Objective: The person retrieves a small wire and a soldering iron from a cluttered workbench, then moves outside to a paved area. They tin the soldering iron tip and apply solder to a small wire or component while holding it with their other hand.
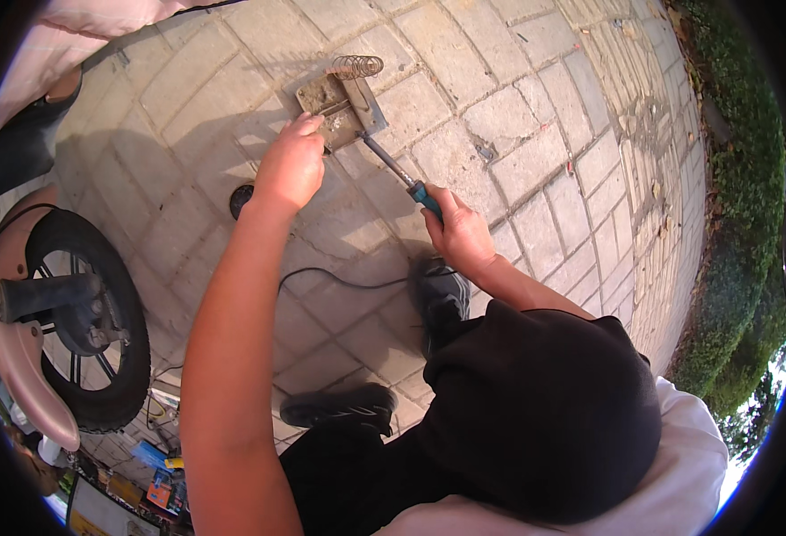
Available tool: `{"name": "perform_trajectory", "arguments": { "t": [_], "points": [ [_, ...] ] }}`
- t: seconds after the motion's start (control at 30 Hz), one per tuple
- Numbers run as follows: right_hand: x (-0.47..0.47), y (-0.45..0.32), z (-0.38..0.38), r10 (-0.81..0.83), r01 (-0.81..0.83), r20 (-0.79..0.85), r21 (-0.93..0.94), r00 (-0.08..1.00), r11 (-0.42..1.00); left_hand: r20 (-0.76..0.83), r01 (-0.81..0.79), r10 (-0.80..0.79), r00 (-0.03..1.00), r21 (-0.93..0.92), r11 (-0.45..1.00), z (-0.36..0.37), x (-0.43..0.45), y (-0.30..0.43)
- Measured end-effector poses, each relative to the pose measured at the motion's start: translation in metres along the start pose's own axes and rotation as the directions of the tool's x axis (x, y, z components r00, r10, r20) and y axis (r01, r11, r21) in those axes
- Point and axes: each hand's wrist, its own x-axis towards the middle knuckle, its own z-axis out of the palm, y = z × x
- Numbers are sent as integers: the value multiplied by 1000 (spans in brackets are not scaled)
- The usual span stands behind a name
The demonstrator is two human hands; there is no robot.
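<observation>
My right hand [463, 231] grips the teal handle of a soldering iron [393, 164]. Its dark tip is at the near right edge of a soldering iron stand [366, 107]; whether they touch is unclear. The stand lies on the paving, with a shallow two-part tray [322, 92] and a wire coil holder [359, 67] at its far end. Residue covers the tray's bottom. At the tray's left edge is my left hand [292, 161], its fingertips drawn together there. The pose hides whether they pinch anything. A black power cord [346, 278] runs across the ground near my shoe.
A small round black object [240, 201] lies beside my left forearm. At left stands a scooter wheel [91, 321] under a pink fender [24, 382]. Coloured packages [158, 486] and tools are at lower left. A hedge [734, 201] borders the brick paving [527, 161].
</observation>
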Motion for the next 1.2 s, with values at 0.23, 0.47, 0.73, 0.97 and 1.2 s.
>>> {"name": "perform_trajectory", "arguments": {
  "t": [0.23, 0.47, 0.73, 0.97, 1.2],
  "points": [
    [1, 4, -3, 12, -13, 10, 14, 1000, 1000, -13, 12, -13, 1000, -36, 999, -1, 0, 1],
    [-1, 6, -5, 23, -23, 19, 19, 1000, 1000, -20, 6, -6, 1000, 0, 1000, 1, 0, 0],
    [10, 11, 1, 45, -73, 140, 198, 989, 977, -33, 3, -4, 999, -44, 999, 3, 1, -1],
    [22, 14, -5, 256, -508, 484, 513, 837, 692, -11, 24, -24, 1000, 11, 1000, 1, 0, 3],
    [30, 7, -11, 243, -545, 515, 590, 822, 595, -2, 40, -40, 999, 12, 999, 0, 1, 4]
  ]
}}
